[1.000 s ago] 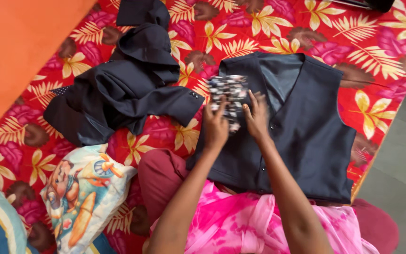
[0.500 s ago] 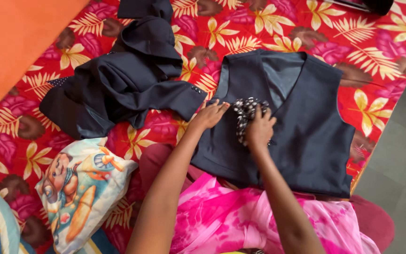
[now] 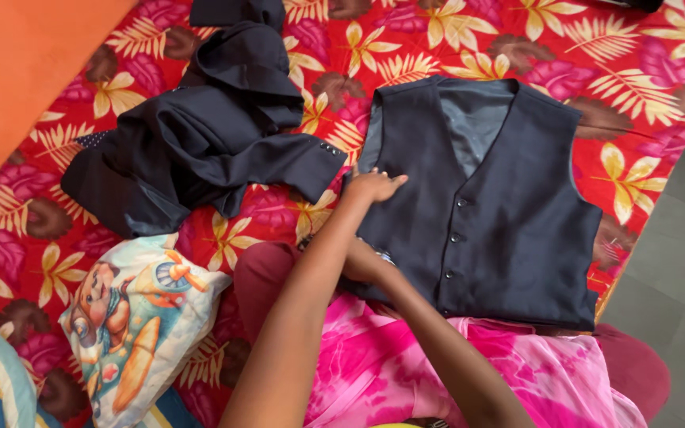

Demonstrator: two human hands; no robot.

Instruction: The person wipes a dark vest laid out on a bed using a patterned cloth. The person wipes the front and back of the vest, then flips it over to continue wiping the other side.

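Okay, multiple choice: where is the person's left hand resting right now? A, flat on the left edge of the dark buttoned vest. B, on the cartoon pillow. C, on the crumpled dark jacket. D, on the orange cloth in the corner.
A: the left hand lies flat, fingers out, on the edge of the dark vest spread over the floral sheet, apart from the jacket and the pillow.

A crumpled dark jacket is spread on the red floral sheet at upper left, and 1 cartoon-printed pillow is seen at lower left.
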